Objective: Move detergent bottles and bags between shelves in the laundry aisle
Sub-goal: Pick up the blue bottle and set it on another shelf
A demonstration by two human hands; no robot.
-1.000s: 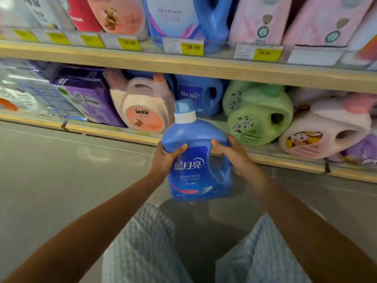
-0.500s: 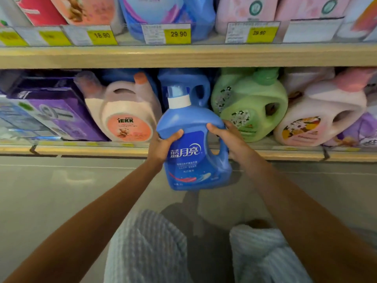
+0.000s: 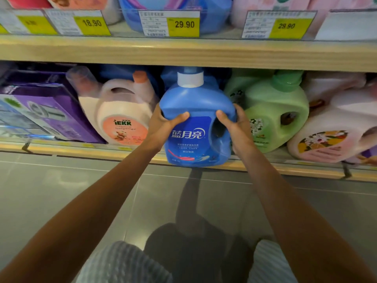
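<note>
A blue detergent bottle (image 3: pixel 195 111) with a white collar and a dark blue label stands upright at the front lip of the bottom shelf (image 3: pixel 81 153). My left hand (image 3: pixel 163 123) grips its left side, thumb across the front. My right hand (image 3: pixel 236 125) grips its right side by the handle hole. The bottle sits in the gap between a peach IEKK bottle (image 3: pixel 122 113) and a green bottle (image 3: pixel 273 117). Another blue bottle behind it is mostly hidden.
A purple box (image 3: pixel 47 111) lies at the left of the bottom shelf, a pale pink bottle (image 3: pixel 334 131) at the right. The wooden upper shelf (image 3: pixel 183 52) with yellow price tags runs just above the bottle's cap. Grey floor tiles lie below.
Both hands have carried the blue bottle up and forward, from over the floor to the bottom shelf's front edge. The shelves loom closer in view.
</note>
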